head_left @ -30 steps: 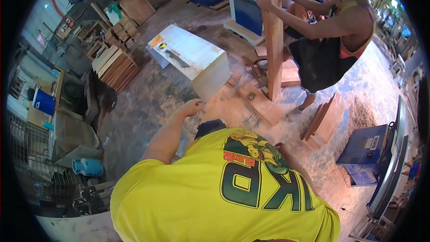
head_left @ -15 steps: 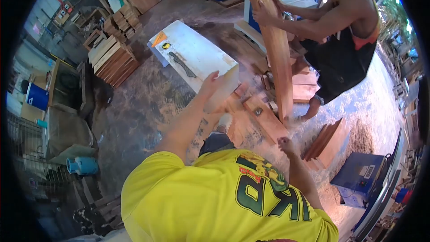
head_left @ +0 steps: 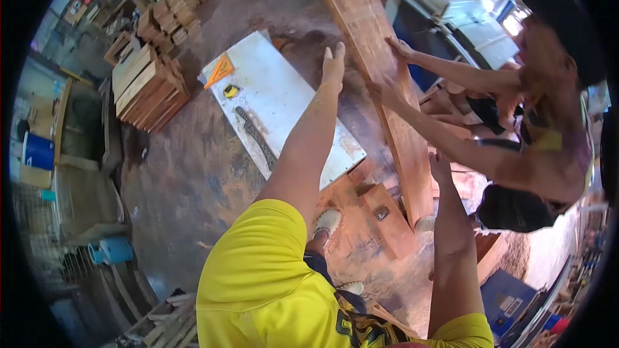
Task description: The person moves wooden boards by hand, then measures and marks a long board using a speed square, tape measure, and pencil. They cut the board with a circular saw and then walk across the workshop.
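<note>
While the long wooden plank [head_left: 371, 38] leans, the left hand [head_left: 333, 67] is wide, the right hand's [head_left: 441, 167] grip unclear.

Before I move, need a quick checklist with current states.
1. Plank held by co-worker's hands: ok.
2. Left hand on plank: cannot tell; open, close to its edge.
3. Right hand on plank: cannot tell; near its lower part, contact unclear.
4. Floor beside plank's lower end clear: not ok; block there.
5. White box cleared: not ok; tape and square on top.
</note>
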{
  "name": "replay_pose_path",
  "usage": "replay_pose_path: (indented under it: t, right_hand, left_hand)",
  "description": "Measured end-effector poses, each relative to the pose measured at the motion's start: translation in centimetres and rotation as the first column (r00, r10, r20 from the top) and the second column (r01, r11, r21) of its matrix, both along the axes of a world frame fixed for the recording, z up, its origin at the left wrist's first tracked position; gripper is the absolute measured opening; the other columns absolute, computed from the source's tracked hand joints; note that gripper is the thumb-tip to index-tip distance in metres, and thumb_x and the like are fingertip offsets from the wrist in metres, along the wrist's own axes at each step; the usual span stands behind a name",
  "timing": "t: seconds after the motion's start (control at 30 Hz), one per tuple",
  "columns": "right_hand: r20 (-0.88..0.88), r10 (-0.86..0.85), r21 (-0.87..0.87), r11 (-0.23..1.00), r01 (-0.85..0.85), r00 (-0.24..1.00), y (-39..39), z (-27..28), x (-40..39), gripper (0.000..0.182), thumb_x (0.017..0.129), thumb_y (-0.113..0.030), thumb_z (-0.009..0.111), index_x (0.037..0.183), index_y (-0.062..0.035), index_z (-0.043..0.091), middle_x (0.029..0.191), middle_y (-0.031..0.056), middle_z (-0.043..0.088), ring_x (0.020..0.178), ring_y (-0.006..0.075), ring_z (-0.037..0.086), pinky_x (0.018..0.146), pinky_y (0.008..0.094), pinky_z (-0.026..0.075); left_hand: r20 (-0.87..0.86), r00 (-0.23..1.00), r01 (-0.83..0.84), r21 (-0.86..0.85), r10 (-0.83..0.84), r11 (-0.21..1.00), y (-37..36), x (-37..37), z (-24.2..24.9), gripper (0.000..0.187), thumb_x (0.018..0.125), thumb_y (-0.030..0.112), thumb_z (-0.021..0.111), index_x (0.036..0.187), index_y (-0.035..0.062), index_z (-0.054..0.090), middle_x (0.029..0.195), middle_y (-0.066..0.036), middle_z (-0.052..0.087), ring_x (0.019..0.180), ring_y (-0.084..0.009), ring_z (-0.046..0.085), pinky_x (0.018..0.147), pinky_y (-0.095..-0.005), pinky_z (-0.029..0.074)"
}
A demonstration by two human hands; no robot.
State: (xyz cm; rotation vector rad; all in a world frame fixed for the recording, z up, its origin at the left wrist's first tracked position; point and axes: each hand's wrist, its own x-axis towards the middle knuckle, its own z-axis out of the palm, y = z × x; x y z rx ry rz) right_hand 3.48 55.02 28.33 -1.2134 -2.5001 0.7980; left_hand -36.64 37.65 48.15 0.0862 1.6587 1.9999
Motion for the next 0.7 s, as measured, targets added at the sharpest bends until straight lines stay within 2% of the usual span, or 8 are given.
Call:
replay_pose_path:
  t: [0.1,0.27,0.37,0.4,0.5,0.6,0.63,0.7]
  right_hand:
    - [-0.01,0.389,0.635,0.714,-0.295,0.921,0.0,-6.0,-2.1,0.048,0.091,-0.03,0.056,0.127,0.0,0.048,0.11,0.0222,0.06,0.097,0.0297,0.06,0.083,0.0401,0.048]
    - [0.532,0.616,0.115,0.627,-0.77,0.581,-7.3,-14.2,12.5,0.059,0.087,-0.031,0.061,0.129,0.0052,0.043,0.098,0.0279,0.062,0.09,0.037,0.062,0.082,0.0439,0.049]
    - [0.466,0.188,-0.442,0.896,0.043,0.865,-20.6,-10.8,19.2,0.049,0.088,-0.034,0.062,0.117,0.0024,0.051,0.104,0.0231,0.062,0.099,0.0349,0.059,0.086,0.0391,0.048]
    - [0.014,-0.095,-0.76,0.646,0.072,0.995,-24.8,-21.8,29.5,0.059,0.083,-0.041,0.066,0.123,-0.0015,0.047,0.11,0.0191,0.062,0.106,0.0279,0.057,0.088,0.0355,0.046]
    - [0.673,0.397,-0.72,0.543,0.432,0.624,-33.0,-0.7,25.3,0.046,0.093,-0.033,0.056,0.127,-0.0055,0.042,0.115,0.0137,0.062,0.112,0.023,0.053,0.095,0.0282,0.041]
    - [0.491,-0.074,-0.869,0.027,0.493,0.868,-42.9,-16.1,41.8,0.033,0.095,-0.026,0.051,0.12,-0.0046,0.05,0.113,0.0142,0.063,0.107,0.0253,0.055,0.094,0.0301,0.043]
    - [0.475,0.268,-0.741,0.636,0.217,0.838,-42.8,-10.0,39.4,0.049,0.083,-0.04,0.07,0.115,-0.0051,0.057,0.092,0.0152,0.067,0.08,0.0269,0.062,0.072,0.0409,0.051]
    - [0.389,0.254,-0.671,0.736,0.084,0.886,-42.6,-8.3,38.6,0.041,0.084,-0.036,0.068,0.108,-0.0041,0.06,0.085,0.0121,0.063,0.079,0.0232,0.06,0.07,0.0382,0.049]
  left_hand:
    - [-0.39,0.892,-0.299,-0.128,0.229,0.946,-1.4,-4.1,-8.3,0.087,0.089,0.048,0.056,0.141,-0.0128,0.02,0.149,-0.028,0.021,0.139,-0.0371,0.023,0.114,-0.0389,0.018]
    - [-0.794,0.597,-0.316,-0.366,-0.116,0.876,-13.9,-5.0,-17.5,0.061,0.086,0.031,0.063,0.13,-0.0061,0.044,0.129,-0.028,0.048,0.122,-0.0399,0.044,0.106,-0.0436,0.033]
    - [-0.562,0.59,0.055,-0.688,-0.58,0.724,-22.8,4.6,-17.5,0.052,0.087,0.027,0.065,0.129,0.0004,0.048,0.12,-0.022,0.055,0.109,-0.0328,0.055,0.095,-0.0396,0.043]
    - [-0.329,0.617,0.253,-0.776,-0.714,0.577,-25.2,8.0,-17.2,0.053,0.086,0.024,0.067,0.13,0.0027,0.047,0.119,-0.02,0.057,0.107,-0.0272,0.057,0.093,-0.0366,0.044]
    - [-0.065,0.696,0.65,-0.367,-0.716,0.665,-31.3,19.2,-17.6,0.051,0.085,0.017,0.066,0.13,0.0024,0.047,0.109,-0.011,0.061,0.094,-0.0198,0.061,0.082,-0.0332,0.048]
    - [0.047,0.564,0.755,-0.433,-0.824,0.492,-33.1,27.3,-15.0,0.046,0.085,0.02,0.065,0.126,0.0026,0.05,0.103,-0.012,0.062,0.093,-0.022,0.062,0.084,-0.0349,0.048]
    - [0.021,0.471,0.736,-0.56,-0.882,0.38,-33.6,29.3,-15.2,0.045,0.085,0.024,0.064,0.124,0.0032,0.052,0.102,-0.013,0.063,0.094,-0.0232,0.062,0.085,-0.0354,0.048]
    - [0.097,0.376,0.771,-0.584,-0.922,0.253,-34.0,32.3,-13.1,0.047,0.085,0.03,0.064,0.122,0.004,0.054,0.104,-0.016,0.064,0.097,-0.0264,0.062,0.087,-0.0363,0.048]
